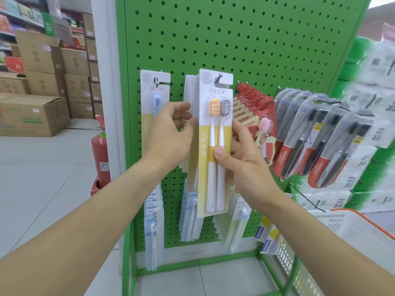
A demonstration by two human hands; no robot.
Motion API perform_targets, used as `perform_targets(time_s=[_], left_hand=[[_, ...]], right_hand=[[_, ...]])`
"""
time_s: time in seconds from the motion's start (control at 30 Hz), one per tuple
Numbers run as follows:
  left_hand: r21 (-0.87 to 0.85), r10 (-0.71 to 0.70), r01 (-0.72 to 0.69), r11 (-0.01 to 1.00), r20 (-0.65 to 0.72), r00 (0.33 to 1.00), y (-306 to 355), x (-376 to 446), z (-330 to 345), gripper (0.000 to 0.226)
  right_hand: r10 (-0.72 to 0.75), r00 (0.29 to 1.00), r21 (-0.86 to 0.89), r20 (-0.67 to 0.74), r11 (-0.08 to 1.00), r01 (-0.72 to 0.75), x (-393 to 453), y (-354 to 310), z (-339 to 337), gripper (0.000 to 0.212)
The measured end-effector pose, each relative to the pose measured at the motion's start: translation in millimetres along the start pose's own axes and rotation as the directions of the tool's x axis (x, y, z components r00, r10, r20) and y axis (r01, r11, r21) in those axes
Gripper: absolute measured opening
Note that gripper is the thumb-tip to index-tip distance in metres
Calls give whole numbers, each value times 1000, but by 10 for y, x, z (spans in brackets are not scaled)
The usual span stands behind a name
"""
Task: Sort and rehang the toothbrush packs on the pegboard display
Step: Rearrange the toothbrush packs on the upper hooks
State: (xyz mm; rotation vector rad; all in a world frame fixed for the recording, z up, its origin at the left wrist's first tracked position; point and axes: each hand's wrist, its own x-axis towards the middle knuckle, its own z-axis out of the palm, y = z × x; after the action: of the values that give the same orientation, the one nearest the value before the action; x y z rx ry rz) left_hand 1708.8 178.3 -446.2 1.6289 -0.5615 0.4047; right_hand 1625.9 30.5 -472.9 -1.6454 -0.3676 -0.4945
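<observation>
On the green pegboard [245,39], a two-brush toothbrush pack [214,146] with orange and grey heads hangs from a metal hook [218,79] near the board's middle. The right hand [245,165] pinches this pack, thumb on its front and fingers behind its right edge. The left hand [171,133] reaches its loosely curled fingers behind the pack's left edge toward the packs stacked behind; whether it grips anything cannot be told.

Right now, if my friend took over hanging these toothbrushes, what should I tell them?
Right hand pinches the yellow-and-white two-brush card pack, thumb in front; its hole is at the metal peg hook.
Left hand reaches to the white packs behind it; its grip is unclear.
Done: blue single-brush pack, red packs and grey-red packs hang on the green pegboard.
Left: seat this pack.
</observation>
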Motion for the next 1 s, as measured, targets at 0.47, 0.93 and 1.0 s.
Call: perform_targets(time_s=[0.47, 0.93, 1.0], left_hand=[[-135, -162, 167, 977, 49, 986, -4, 14, 103, 16], [-165, -30, 37, 986, 45, 999, 49, -87, 152, 18], [-213, -37, 40, 976, 16, 999, 56, -114, 168, 21]], right_hand=[[-76, 982, -693, -173, 718, -66, -24, -43, 55, 83], [-136, 920, -698, -367, 694, -175, 285, -38, 279, 74], [-186, 899, -683, -396, 714, -153, 302, -34, 294, 61]])
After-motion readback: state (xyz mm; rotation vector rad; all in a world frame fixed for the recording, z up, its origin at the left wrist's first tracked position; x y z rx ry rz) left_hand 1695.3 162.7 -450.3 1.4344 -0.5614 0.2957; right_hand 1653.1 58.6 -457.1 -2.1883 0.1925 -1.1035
